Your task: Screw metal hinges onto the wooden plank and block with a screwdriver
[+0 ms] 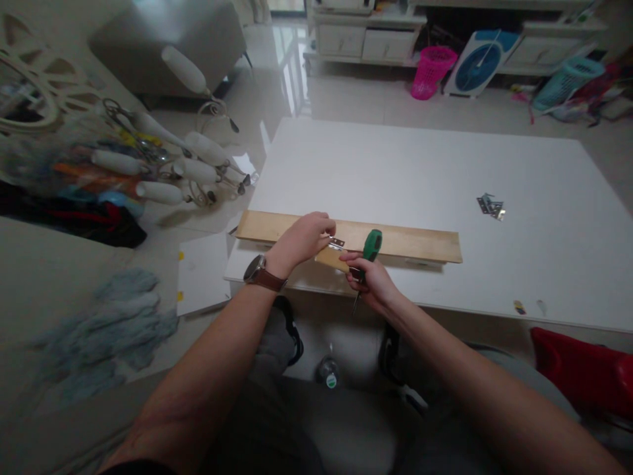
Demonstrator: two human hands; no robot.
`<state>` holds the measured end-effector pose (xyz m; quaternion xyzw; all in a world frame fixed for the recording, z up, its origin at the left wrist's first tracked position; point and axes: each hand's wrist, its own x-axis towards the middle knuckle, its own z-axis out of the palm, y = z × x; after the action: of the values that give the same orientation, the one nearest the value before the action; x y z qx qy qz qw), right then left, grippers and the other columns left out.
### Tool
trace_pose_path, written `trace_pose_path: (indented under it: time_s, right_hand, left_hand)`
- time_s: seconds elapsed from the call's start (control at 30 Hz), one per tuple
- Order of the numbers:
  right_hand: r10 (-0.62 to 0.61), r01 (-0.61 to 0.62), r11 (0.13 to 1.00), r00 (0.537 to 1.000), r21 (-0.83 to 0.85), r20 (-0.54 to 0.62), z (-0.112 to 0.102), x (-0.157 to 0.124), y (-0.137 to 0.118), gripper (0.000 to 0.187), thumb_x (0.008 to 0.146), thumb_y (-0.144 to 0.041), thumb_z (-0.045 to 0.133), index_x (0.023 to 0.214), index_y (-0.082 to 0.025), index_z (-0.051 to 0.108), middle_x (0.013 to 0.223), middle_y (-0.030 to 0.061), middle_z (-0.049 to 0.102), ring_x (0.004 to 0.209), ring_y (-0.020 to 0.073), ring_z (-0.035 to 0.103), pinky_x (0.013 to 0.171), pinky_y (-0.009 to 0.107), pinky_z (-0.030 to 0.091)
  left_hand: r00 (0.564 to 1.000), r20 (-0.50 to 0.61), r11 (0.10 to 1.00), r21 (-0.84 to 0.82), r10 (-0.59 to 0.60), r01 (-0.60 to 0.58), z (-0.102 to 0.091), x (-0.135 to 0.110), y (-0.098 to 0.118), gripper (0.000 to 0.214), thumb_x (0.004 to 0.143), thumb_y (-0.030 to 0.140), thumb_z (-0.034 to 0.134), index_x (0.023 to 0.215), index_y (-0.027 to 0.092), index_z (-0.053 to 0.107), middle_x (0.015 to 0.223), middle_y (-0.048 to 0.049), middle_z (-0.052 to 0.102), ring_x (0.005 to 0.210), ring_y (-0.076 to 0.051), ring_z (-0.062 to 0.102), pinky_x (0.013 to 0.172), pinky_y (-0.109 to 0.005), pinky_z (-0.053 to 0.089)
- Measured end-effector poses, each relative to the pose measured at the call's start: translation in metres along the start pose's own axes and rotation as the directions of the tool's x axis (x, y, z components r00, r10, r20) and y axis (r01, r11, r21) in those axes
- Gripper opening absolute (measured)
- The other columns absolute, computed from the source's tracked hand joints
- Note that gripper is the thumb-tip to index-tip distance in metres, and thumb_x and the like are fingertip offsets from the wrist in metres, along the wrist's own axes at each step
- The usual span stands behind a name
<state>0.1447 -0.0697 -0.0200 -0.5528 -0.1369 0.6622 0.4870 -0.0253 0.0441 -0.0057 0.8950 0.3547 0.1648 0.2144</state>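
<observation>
A long, narrow wooden board [410,243] lies along the near part of the white table. Just in front of it, a short wooden piece [331,259] is held up, with a small metal hinge [337,243] at its upper edge. My left hand [304,239] has bent fingers closed at the hinge; its fingertips partly hide the contact. My right hand [373,280] grips the near end of the short piece between thumb and fingers. Tucked in that same hand is a screwdriver [372,245], green and black handle up, shaft pointing down past the table edge.
Several loose metal hinges [491,206] lie on the right half of the white table [395,165]. A lamp with several white shades [195,170] stands at left. A white panel [202,274] is on the floor. At right is a red seat [578,369]; a bottle [329,371] stands below.
</observation>
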Motion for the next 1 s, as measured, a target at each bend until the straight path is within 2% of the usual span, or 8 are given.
trace_pose_path:
  time_s: [0.2,0.43,0.67,0.83,1.0]
  right_hand:
    - [0.007,-0.007,1.000,1.000,-0.021,0.003,0.004,-0.007,0.008,0.030,0.048,-0.028,0.076,0.075,-0.015,0.073,0.055,-0.0048,0.054,0.047,0.0069,0.047,0.041,0.017,0.017]
    - [0.100,-0.100,0.992,0.995,0.075,0.005,0.005,-0.010,0.012,0.025,0.051,-0.021,0.071,0.076,-0.015,0.071,0.050,-0.0049,0.052,0.043,0.0057,0.041,0.040,0.017,0.013]
    - [0.175,-0.172,0.974,0.985,0.145,-0.009,0.000,-0.006,-0.001,0.012,0.053,-0.015,0.063,0.064,-0.016,0.061,0.051,-0.0051,0.050,0.040,0.0034,0.037,0.038,0.015,0.011]
    - [0.203,-0.208,0.966,0.978,0.153,0.044,-0.003,-0.003,-0.003,0.013,0.053,-0.013,0.062,0.066,-0.016,0.061,0.049,-0.0062,0.047,0.042,0.0039,0.034,0.036,0.015,0.010]
    - [0.213,-0.228,0.961,0.971,0.155,0.104,-0.006,-0.001,-0.001,0.016,0.054,-0.014,0.062,0.069,-0.017,0.060,0.052,-0.0065,0.045,0.044,0.0048,0.031,0.036,0.016,0.010]
  left_hand:
    - [0.999,0.034,0.999,-0.014,-0.042,0.042,-0.003,-0.001,0.004,0.016,0.079,0.003,0.064,0.080,0.017,0.070,0.077,-0.0015,0.068,0.071,-0.014,0.058,0.069,-0.028,0.040]
    - [0.992,0.108,0.996,-0.044,-0.072,0.077,-0.012,-0.005,0.006,0.011,0.085,0.008,0.067,0.082,0.017,0.071,0.079,-0.0025,0.071,0.070,-0.014,0.057,0.068,-0.028,0.041]
    - [0.970,0.196,0.954,-0.235,-0.142,0.187,-0.013,-0.009,0.005,0.011,0.084,0.009,0.071,0.090,0.015,0.077,0.075,-0.0023,0.074,0.069,-0.014,0.064,0.068,-0.026,0.047]
    - [0.969,0.220,0.933,-0.314,-0.109,0.176,-0.010,-0.008,0.004,0.015,0.078,0.006,0.070,0.084,0.016,0.081,0.079,-0.0041,0.079,0.072,-0.014,0.069,0.071,-0.026,0.051]
    - [0.977,0.196,0.963,-0.239,-0.080,0.126,-0.010,-0.007,0.004,0.020,0.073,0.004,0.069,0.078,0.018,0.082,0.075,-0.0030,0.077,0.069,-0.014,0.068,0.068,-0.026,0.050]
